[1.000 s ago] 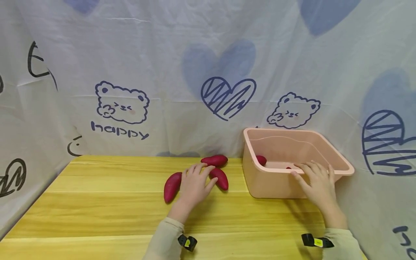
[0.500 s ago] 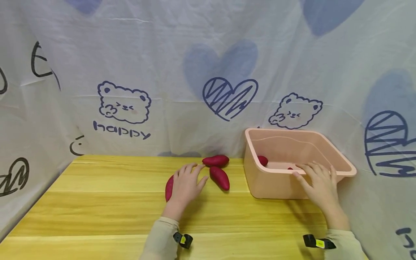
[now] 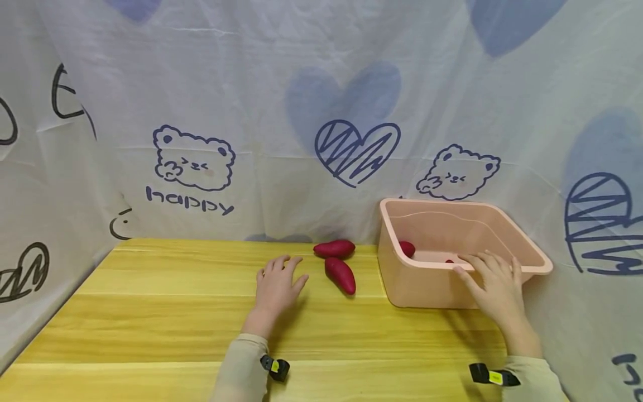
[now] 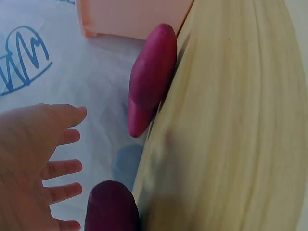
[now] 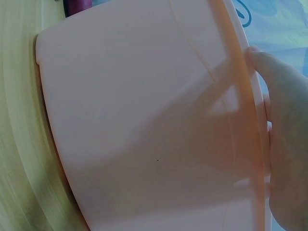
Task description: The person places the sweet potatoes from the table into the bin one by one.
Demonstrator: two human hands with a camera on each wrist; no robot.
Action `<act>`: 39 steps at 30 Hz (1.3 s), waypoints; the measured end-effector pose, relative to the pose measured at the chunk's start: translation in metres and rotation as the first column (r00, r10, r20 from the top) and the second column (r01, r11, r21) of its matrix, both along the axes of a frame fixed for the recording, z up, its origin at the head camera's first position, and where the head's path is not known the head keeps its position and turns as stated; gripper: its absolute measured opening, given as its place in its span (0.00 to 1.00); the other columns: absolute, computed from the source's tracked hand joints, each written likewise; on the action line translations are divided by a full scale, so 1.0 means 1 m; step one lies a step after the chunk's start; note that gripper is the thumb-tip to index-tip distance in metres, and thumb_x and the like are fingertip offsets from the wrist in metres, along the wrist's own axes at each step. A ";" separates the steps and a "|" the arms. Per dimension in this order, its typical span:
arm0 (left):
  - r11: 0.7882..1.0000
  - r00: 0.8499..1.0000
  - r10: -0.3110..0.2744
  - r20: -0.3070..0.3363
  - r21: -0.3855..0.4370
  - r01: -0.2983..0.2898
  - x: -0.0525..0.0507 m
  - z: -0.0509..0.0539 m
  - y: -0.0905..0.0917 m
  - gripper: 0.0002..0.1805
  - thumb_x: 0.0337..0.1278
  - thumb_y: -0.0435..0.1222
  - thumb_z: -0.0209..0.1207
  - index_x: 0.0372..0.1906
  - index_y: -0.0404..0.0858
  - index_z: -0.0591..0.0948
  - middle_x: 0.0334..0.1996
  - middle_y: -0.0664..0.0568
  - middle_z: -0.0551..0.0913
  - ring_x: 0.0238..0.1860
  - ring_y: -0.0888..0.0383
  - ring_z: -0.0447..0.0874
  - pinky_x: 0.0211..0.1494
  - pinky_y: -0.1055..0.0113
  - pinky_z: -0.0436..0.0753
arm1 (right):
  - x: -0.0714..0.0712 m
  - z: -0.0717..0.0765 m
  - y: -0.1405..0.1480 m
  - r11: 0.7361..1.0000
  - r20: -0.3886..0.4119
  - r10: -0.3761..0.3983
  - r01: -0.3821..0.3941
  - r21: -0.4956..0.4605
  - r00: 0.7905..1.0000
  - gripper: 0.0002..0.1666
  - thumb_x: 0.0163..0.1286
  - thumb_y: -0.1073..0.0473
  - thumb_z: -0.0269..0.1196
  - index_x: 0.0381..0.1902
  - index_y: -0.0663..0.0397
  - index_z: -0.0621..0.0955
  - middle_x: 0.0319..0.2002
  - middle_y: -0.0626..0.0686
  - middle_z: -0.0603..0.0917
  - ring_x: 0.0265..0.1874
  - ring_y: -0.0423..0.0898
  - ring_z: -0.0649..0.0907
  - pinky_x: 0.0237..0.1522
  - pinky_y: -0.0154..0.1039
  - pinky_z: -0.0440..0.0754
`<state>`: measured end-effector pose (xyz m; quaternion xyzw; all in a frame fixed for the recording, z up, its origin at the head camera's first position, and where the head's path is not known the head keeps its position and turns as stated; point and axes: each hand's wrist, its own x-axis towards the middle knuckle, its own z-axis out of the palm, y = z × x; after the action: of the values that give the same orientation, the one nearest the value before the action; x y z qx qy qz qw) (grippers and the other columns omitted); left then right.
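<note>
My left hand, fingers spread and slightly bent, is over the table, left of two dark red sweet potatoes. In the left wrist view, that hand holds nothing, and a third sweet potato lies below its fingers; the head view hides it behind the hand. One sweet potato lies at the table's back edge, with another just in front of it. My right hand holds the near rim of the pink bin, thumb at the rim and fingers reaching over it.
Inside the bin, a red sweet potato shows at the left and a small red tip near the front wall. A printed white cloth hangs behind the yellow wooden table and along both sides.
My left hand has moved left, from beside the two sweet potatoes to over the leftmost one, now covering it in the head view. My right hand stays at the bin's rim.
</note>
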<state>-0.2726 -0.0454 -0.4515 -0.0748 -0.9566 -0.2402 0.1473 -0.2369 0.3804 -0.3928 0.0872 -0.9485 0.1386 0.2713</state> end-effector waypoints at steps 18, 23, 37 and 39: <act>0.998 0.986 0.055 0.160 -0.015 -0.054 -0.001 -0.012 -0.015 0.32 0.62 0.48 0.60 0.70 0.48 0.67 0.71 0.39 0.64 0.70 0.35 0.60 0.64 0.28 0.59 | 0.000 0.001 -0.001 1.000 -0.007 0.001 -0.001 0.002 1.000 0.28 0.73 0.39 0.52 0.57 0.52 0.78 0.60 0.65 0.74 0.64 0.67 0.65 0.72 0.66 0.35; 0.998 0.981 0.059 0.185 -0.012 -0.058 -0.001 -0.014 -0.016 0.34 0.61 0.45 0.61 0.71 0.47 0.65 0.71 0.37 0.62 0.70 0.33 0.60 0.63 0.28 0.60 | 0.000 0.001 -0.001 1.000 -0.016 0.001 -0.001 0.005 1.000 0.28 0.73 0.39 0.52 0.57 0.52 0.78 0.60 0.65 0.74 0.63 0.66 0.66 0.72 0.66 0.36; 0.998 0.981 0.056 0.188 -0.020 -0.053 -0.001 -0.020 -0.018 0.28 0.67 0.33 0.52 0.71 0.47 0.66 0.70 0.34 0.62 0.68 0.32 0.62 0.60 0.30 0.64 | 0.000 0.000 0.000 1.000 -0.012 0.001 0.000 0.006 1.000 0.28 0.73 0.39 0.52 0.57 0.52 0.78 0.60 0.65 0.74 0.63 0.66 0.65 0.72 0.66 0.35; 0.999 0.982 0.053 0.181 -0.020 -0.050 -0.001 -0.021 -0.018 0.29 0.65 0.31 0.52 0.70 0.46 0.66 0.69 0.34 0.62 0.67 0.32 0.62 0.60 0.30 0.65 | 0.000 0.000 0.000 1.000 -0.008 -0.001 0.001 0.007 1.000 0.28 0.73 0.39 0.52 0.58 0.52 0.77 0.60 0.65 0.74 0.63 0.66 0.65 0.72 0.66 0.34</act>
<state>-0.2736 -0.0632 -0.4722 -0.0291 -0.9694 -0.2348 0.0651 -0.2372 0.3799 -0.3927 0.0883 -0.9479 0.1350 0.2746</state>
